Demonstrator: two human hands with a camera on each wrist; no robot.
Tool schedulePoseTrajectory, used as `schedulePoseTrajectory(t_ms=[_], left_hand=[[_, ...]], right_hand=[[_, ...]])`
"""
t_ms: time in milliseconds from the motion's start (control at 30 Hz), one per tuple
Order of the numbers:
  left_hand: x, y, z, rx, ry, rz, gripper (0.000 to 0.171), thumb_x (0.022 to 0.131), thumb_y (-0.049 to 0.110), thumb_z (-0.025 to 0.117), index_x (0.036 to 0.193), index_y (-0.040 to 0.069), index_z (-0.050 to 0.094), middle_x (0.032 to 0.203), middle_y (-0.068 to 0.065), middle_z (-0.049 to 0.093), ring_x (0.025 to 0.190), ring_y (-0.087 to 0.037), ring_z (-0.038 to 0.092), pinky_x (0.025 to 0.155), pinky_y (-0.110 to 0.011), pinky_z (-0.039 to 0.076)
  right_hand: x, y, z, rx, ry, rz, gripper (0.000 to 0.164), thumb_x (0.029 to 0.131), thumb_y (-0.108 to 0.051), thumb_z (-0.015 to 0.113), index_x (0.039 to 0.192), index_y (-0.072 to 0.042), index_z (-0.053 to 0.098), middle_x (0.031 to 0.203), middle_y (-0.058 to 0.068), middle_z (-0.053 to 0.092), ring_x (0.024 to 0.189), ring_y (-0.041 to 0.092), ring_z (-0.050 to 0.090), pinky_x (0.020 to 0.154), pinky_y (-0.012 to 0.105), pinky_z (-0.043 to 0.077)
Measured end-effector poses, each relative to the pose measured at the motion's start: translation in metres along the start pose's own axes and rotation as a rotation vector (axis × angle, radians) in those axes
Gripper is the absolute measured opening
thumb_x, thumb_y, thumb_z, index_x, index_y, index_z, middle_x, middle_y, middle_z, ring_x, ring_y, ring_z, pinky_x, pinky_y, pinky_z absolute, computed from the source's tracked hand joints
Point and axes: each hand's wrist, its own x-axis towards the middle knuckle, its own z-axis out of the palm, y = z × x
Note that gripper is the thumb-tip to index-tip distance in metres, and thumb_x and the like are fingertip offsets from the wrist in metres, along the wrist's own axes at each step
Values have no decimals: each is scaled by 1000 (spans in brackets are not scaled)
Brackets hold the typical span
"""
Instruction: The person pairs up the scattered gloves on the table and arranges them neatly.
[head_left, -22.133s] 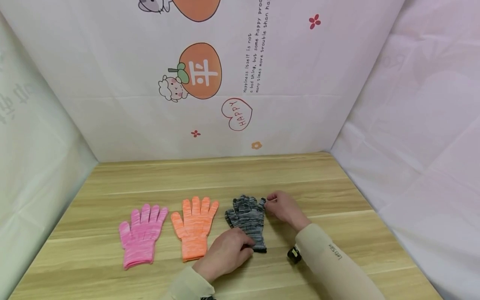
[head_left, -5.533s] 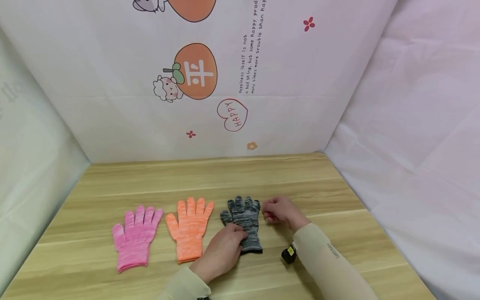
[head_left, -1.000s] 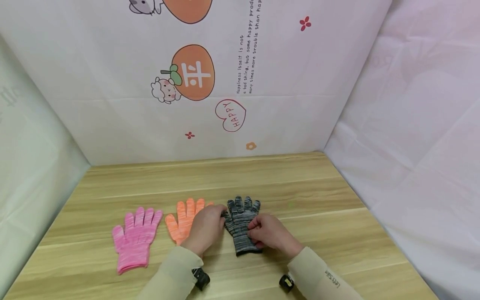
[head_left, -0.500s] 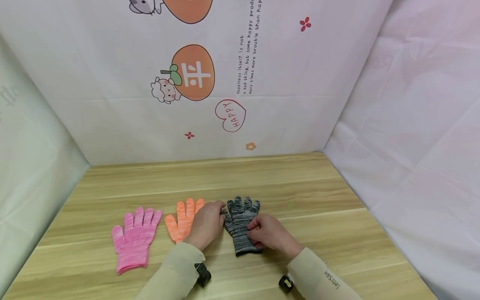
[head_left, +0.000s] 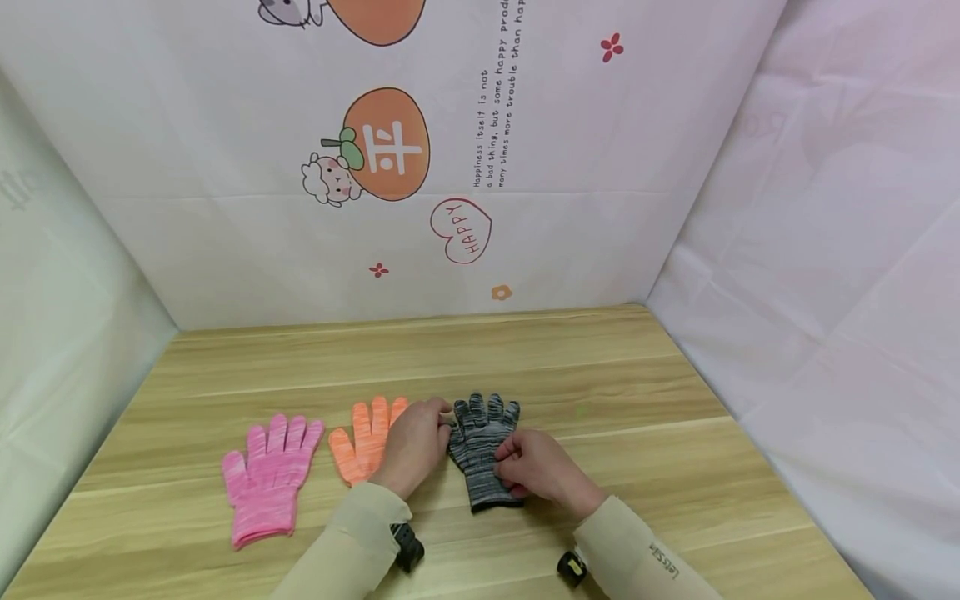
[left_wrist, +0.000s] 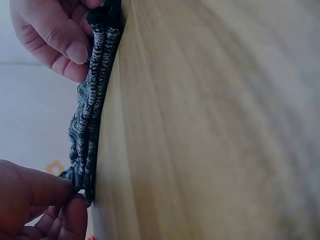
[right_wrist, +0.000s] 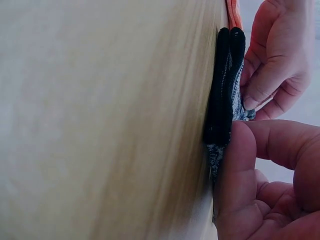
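Note:
A grey-and-black knitted glove (head_left: 480,450) lies flat on the wooden table, its fingers pointing away and its dark cuff toward me. My left hand (head_left: 416,446) pinches the glove's thumb at its left side, as the left wrist view shows from close by. My right hand (head_left: 540,467) has its fingers curled and holds the glove near the right edge, above the cuff. From the side, the glove (left_wrist: 87,110) shows two layers lying one on the other. An orange glove (head_left: 367,450) lies just left, partly hidden behind my left hand and sleeve.
A pink glove (head_left: 270,479) lies further left on the table (head_left: 600,367), fingers pointing away. A white printed cloth (head_left: 585,208) stands behind the table, with more white cloth at both sides. A black wrist camera (head_left: 408,547) sits under my left sleeve.
Several seconds ago my left hand was on the lower glove and my right beside its little finger. Now the left is at its thumb, the right on its lower part. Over the last second little moves.

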Motion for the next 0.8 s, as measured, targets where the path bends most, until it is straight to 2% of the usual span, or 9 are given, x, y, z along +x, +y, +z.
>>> schedulePoseTrajectory(t_ms=[267, 433, 567, 800], left_hand=[[0, -2, 0, 22, 8, 3, 25, 96, 5, 68, 121, 5, 72, 99, -8, 72, 94, -26, 68, 76, -42, 59], [-1, -3, 1, 26, 10, 27, 15, 93, 0, 67, 103, 9, 74, 93, -5, 67, 86, -22, 64, 71, -38, 57], [-2, -4, 1, 32, -2, 35, 16, 91, -2, 65, 92, 13, 70, 86, -1, 61, 79, -17, 58, 67, -34, 53], [-2, -3, 2, 65, -8, 37, 18, 92, -2, 66, 94, 15, 69, 86, 0, 61, 78, -16, 59, 66, -33, 53]], right_hand=[[0, 1, 0, 5, 1, 3, 17, 90, -5, 73, 105, 3, 68, 83, 8, 69, 66, 17, 68, 60, 35, 62], [0, 0, 0, 13, -6, 5, 18, 90, -5, 72, 105, 4, 67, 84, 8, 69, 67, 17, 68, 60, 35, 62], [-1, 0, 0, 19, -12, 1, 18, 91, -4, 72, 106, 5, 67, 84, 9, 69, 67, 17, 68, 61, 35, 62], [-1, 0, 0, 11, -4, 4, 18, 91, -5, 72, 106, 4, 67, 84, 8, 68, 67, 17, 68, 60, 35, 62]])
